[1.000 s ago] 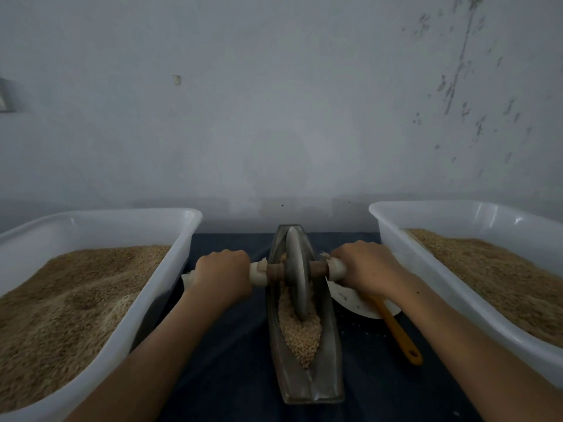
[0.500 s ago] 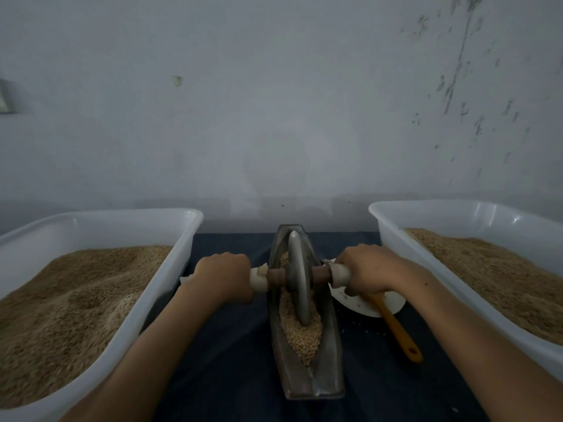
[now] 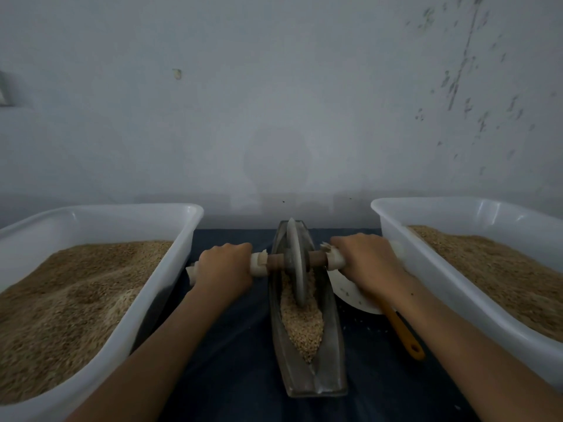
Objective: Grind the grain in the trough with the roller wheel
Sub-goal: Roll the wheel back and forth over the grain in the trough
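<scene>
A narrow metal trough point(image 3: 330, 339) lies lengthwise on the dark cloth between my arms. Pale grain point(image 3: 301, 324) fills its middle and near part. The grey roller wheel point(image 3: 297, 263) stands upright in the trough's far half, its lower edge in the grain. A brown axle runs through it with white cloth-wrapped handles on both ends. My left hand point(image 3: 224, 268) grips the left handle. My right hand point(image 3: 364, 263) grips the right handle.
A white plastic tub point(image 3: 128, 217) full of grain stands at the left, a second tub point(image 3: 432, 208) of grain at the right. A white scoop with an orange handle point(image 3: 403, 333) lies right of the trough, under my right wrist. A grey wall rises just behind.
The wheel has rolled away from me toward the trough's far end, both hands moving forward with the handles.
</scene>
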The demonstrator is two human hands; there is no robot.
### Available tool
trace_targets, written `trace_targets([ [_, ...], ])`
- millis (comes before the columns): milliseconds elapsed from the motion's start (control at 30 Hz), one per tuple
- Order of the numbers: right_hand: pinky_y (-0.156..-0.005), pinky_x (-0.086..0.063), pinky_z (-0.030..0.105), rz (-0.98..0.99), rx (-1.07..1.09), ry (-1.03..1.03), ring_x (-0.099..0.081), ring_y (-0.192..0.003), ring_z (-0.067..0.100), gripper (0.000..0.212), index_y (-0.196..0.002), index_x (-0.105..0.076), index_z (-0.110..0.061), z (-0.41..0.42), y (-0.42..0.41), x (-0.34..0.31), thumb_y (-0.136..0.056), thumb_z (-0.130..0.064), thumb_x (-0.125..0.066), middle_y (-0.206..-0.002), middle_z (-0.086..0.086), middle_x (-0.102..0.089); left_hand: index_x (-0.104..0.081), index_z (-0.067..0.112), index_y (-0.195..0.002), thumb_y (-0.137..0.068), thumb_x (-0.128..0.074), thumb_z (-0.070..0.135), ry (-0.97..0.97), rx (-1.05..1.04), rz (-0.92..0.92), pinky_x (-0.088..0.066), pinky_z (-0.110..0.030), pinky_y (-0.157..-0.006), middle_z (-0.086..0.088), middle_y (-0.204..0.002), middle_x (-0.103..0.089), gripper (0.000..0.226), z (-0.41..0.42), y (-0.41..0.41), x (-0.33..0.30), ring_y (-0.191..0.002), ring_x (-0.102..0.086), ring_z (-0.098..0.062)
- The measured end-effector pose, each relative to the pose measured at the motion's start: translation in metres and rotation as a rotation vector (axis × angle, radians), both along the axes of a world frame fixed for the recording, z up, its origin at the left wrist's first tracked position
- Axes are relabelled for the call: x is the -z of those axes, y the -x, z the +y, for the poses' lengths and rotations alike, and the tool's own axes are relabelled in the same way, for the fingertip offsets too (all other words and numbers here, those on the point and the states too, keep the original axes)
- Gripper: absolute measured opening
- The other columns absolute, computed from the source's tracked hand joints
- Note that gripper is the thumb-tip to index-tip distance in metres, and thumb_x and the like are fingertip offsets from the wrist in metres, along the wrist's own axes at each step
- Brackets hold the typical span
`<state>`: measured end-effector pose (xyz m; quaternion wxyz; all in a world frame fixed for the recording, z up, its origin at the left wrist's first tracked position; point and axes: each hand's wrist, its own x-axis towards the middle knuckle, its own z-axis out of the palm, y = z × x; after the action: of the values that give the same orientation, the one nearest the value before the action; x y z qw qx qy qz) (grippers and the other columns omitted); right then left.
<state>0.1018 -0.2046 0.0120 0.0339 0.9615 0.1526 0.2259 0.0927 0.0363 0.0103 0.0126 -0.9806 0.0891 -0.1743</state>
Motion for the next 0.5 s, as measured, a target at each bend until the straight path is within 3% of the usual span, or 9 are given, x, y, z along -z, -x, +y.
trace_targets([
  [167, -0.063, -0.038, 0.029, 0.215, 0.028, 0.062, -0.058, -0.079, 0.018, 0.013, -0.082, -0.050, -0.030, 0.000, 0.010, -0.014, -0.083, -0.021, -0.058, -0.089, -0.003, -0.064, -0.055, 0.020, -0.093, -0.084, -0.060, 0.032, -0.057, 0.019, 0.132, -0.050, -0.030, -0.076, 0.003, -0.090, -0.061, 0.016, 0.003, -0.002, -0.005, -0.084, -0.060, -0.016],
  [300, -0.061, -0.039, 0.026, 0.424, 0.013, 0.083, -0.057, -0.077, 0.014, 0.018, -0.095, -0.059, -0.032, 0.000, 0.017, -0.027, -0.081, -0.023, -0.066, -0.085, -0.005, -0.061, -0.050, 0.024, -0.083, -0.078, -0.065, 0.037, -0.088, 0.047, 0.259, -0.045, -0.026, -0.069, 0.010, -0.071, -0.049, 0.021, 0.007, -0.004, -0.009, -0.073, -0.054, -0.011],
  [500, -0.073, -0.045, 0.031, 0.267, -0.003, 0.085, -0.061, -0.091, 0.018, 0.015, -0.097, -0.056, -0.027, 0.004, 0.016, -0.025, -0.084, -0.029, -0.064, -0.100, -0.002, -0.065, -0.051, 0.028, -0.082, -0.073, -0.068, 0.045, -0.036, 0.050, 0.294, -0.043, -0.026, -0.067, 0.012, -0.068, -0.048, 0.025, 0.012, -0.010, -0.003, -0.068, -0.051, -0.009],
])
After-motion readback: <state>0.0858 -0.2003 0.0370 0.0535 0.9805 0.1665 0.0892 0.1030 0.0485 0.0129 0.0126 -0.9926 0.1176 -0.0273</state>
